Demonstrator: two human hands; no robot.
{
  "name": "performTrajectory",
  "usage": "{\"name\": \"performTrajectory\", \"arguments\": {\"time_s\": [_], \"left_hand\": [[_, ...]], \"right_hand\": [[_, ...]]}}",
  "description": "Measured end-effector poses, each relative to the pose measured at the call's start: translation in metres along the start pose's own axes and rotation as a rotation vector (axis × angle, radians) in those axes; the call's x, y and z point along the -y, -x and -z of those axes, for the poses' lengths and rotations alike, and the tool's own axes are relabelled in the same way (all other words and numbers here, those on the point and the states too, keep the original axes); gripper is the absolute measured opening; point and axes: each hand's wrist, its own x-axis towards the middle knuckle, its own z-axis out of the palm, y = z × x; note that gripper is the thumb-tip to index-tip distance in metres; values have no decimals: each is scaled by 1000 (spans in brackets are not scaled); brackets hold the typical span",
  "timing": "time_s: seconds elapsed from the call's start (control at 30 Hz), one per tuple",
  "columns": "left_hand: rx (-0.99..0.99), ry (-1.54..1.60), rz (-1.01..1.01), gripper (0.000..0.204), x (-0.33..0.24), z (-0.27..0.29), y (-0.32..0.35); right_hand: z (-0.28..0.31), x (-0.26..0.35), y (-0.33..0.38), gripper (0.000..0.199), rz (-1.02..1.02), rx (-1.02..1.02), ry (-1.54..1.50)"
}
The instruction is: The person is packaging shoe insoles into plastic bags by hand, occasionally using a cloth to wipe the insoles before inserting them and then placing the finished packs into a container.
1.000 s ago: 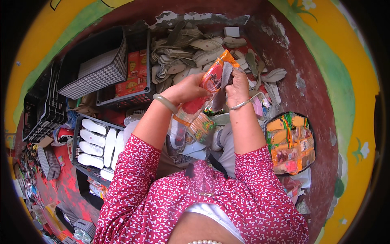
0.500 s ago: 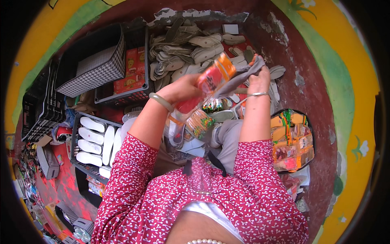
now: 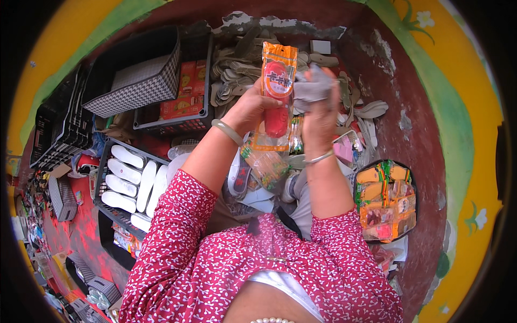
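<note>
My left hand (image 3: pixel 252 107) grips the side of a clear plastic packet (image 3: pixel 276 121) with orange borders, held upright, its thumb across the front. Inside the packet is something flat and red, seemingly a pair of insoles. Beside it my right hand (image 3: pixel 321 121) is closed on a bunched grey cloth (image 3: pixel 313 89); hand and cloth are smeared by motion. Whether the cloth touches the packet, I cannot tell. Below the packet, by my lap, lie a bundle of similar clear packets (image 3: pixel 264 167) and a grey-white insole (image 3: pixel 239 175).
A heap of loose grey insoles (image 3: pixel 231 72) lies ahead by the wall. To the left stand a black-and-white checked bin (image 3: pixel 134 89), a dark crate with red boxes (image 3: pixel 186 89), and a crate of white insoles (image 3: pixel 123 177). On the right is a tray of orange packets (image 3: pixel 385 199).
My left hand has turned the packet from a slant to upright. My right hand has moved left toward it, and the stretched cloth is now bunched up.
</note>
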Motion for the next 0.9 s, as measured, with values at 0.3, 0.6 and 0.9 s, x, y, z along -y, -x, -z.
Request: {"name": "performTrajectory", "arguments": {"time_s": [0.3, 0.6, 0.9], "left_hand": [[247, -508, 264, 44, 17, 12, 3], [245, 6, 141, 53, 2, -8, 18], [-20, 215, -82, 37, -20, 7, 8]], "right_hand": [[3, -28, -8, 53, 326, 347, 868], [49, -29, -43, 33, -617, -20, -177], [62, -32, -38, 52, -374, -39, -97]]}}
